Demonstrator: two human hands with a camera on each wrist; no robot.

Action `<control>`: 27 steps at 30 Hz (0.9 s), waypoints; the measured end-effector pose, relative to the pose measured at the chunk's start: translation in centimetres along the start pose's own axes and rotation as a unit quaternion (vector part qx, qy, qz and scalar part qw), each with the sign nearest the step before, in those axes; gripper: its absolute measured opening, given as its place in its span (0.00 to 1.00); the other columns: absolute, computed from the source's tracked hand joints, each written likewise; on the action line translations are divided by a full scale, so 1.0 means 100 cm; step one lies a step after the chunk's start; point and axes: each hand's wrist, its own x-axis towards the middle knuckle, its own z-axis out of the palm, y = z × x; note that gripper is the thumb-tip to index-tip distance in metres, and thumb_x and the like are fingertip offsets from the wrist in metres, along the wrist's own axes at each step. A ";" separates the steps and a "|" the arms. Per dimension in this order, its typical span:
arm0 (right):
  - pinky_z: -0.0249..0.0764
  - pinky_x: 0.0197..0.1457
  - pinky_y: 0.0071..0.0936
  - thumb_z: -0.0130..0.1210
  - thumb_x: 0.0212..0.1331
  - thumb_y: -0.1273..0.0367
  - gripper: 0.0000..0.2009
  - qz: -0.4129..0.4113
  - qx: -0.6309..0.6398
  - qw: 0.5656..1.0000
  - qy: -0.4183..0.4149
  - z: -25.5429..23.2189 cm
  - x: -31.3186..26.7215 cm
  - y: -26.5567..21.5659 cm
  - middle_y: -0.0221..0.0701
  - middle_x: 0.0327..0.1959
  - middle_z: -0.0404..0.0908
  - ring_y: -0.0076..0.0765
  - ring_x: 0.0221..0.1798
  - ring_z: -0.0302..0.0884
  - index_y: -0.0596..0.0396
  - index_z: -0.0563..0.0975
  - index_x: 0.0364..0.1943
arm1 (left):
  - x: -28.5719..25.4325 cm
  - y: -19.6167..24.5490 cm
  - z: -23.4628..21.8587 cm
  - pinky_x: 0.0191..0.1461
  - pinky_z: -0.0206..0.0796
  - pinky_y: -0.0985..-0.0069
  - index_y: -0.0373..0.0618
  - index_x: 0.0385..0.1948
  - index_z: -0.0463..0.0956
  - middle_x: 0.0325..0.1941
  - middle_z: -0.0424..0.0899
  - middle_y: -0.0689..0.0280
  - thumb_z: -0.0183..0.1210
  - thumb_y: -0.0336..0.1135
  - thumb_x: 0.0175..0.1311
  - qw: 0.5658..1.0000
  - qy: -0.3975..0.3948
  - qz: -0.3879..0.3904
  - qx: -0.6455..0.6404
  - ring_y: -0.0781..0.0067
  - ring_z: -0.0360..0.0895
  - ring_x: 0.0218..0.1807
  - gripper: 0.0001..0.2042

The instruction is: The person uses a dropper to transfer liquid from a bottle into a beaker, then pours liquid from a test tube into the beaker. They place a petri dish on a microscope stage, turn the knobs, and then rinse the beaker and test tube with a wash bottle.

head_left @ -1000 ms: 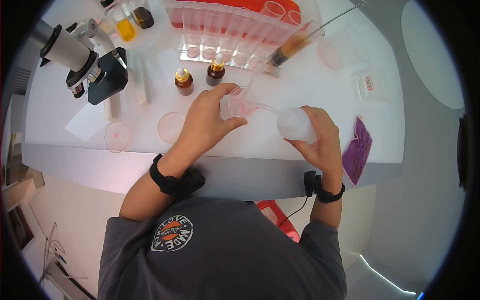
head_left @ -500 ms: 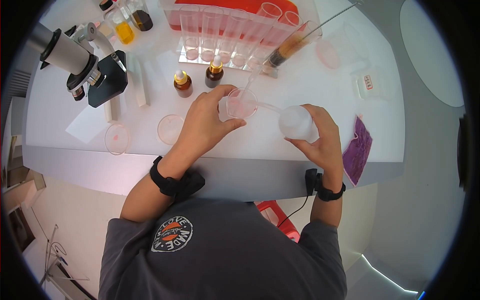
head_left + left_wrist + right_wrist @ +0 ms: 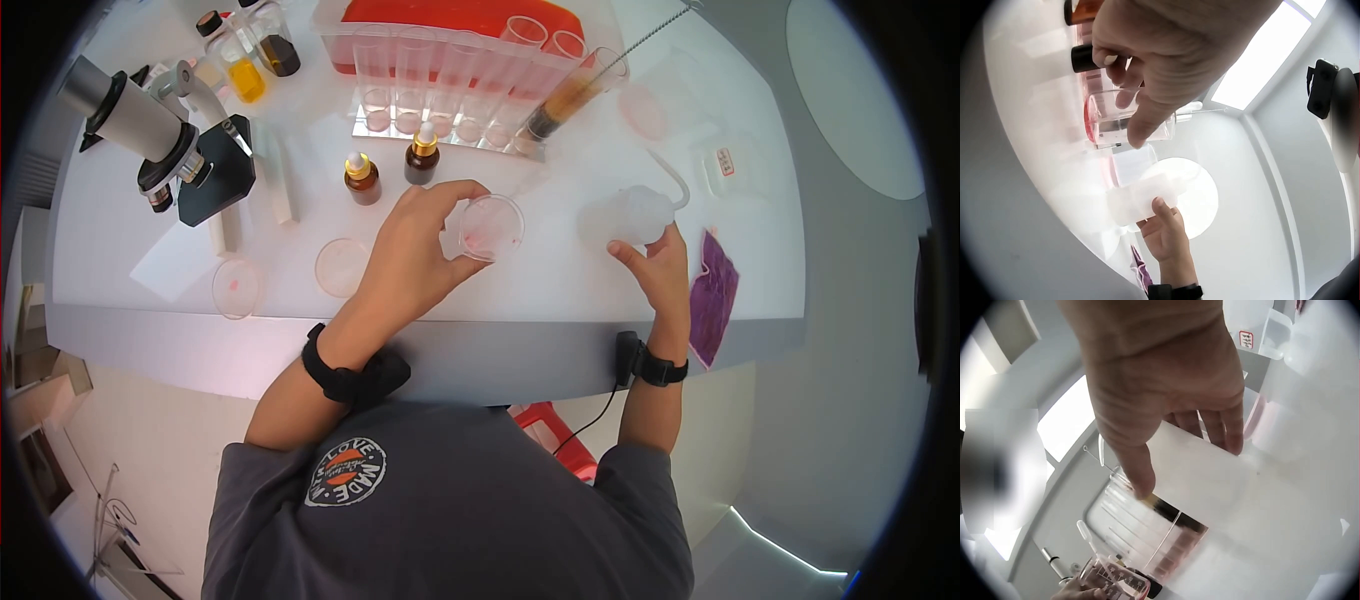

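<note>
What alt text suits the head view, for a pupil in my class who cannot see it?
A person's left hand holds a clear beaker and their right hand a white squeeze bottle over a white table. Two brown dropper bottles and a row of test tubes stand beyond, a microscope at left.

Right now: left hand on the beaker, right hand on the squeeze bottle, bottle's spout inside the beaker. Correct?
Not the spout: the head view shows it outside the beaker, on the bottle's far side from it. Left hand on the beaker and right hand on the squeeze bottle both stand.
</note>
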 end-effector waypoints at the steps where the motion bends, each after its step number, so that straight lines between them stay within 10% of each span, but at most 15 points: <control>1: 0.71 0.63 0.30 0.74 0.45 0.70 0.33 0.000 -0.010 1.000 -0.007 -0.003 -0.003 -0.001 0.37 0.51 0.81 0.33 0.57 0.77 0.63 0.73 0.57 | -0.001 0.002 -0.002 0.46 0.69 0.69 0.46 0.52 0.76 0.47 0.80 0.65 0.76 0.29 0.41 1.000 -0.008 -0.002 0.001 0.63 0.72 0.41 0.30; 4: 0.73 0.54 0.26 0.73 0.46 0.71 0.31 -0.008 -0.275 0.961 0.028 -0.025 -0.036 -0.019 0.33 0.43 0.82 0.27 0.48 0.78 0.62 0.73 0.57 | -0.002 0.000 -0.002 0.47 0.70 0.68 0.46 0.52 0.76 0.52 0.81 0.65 0.75 0.28 0.43 1.000 -0.004 0.014 -0.004 0.60 0.73 0.43 0.29; 12: 0.64 0.33 0.16 0.69 0.52 0.75 0.18 -0.025 0.077 0.997 -0.014 0.047 -0.040 -0.111 0.23 0.26 0.77 0.15 0.27 0.68 0.60 0.80 0.49 | -0.003 0.009 0.001 0.49 0.69 0.67 0.46 0.51 0.76 0.51 0.82 0.66 0.74 0.26 0.41 0.997 0.009 0.075 0.006 0.59 0.73 0.44 0.28; 20: 0.64 0.25 0.23 0.66 0.55 0.75 0.06 -0.229 -0.065 0.971 -0.016 0.067 -0.022 -0.124 0.31 0.23 0.78 0.26 0.21 0.71 0.58 0.82 0.36 | -0.002 0.009 -0.003 0.51 0.69 0.66 0.46 0.50 0.76 0.52 0.82 0.65 0.73 0.24 0.38 0.988 0.053 0.140 0.021 0.57 0.73 0.46 0.30; 27: 0.64 0.24 0.27 0.66 0.52 0.75 0.05 -0.244 -0.120 0.962 -0.015 0.071 -0.027 -0.130 0.32 0.22 0.78 0.33 0.20 0.72 0.57 0.81 0.32 | -0.002 0.010 -0.005 0.51 0.68 0.66 0.46 0.50 0.76 0.53 0.82 0.63 0.74 0.23 0.37 0.980 0.089 0.168 0.057 0.57 0.73 0.45 0.31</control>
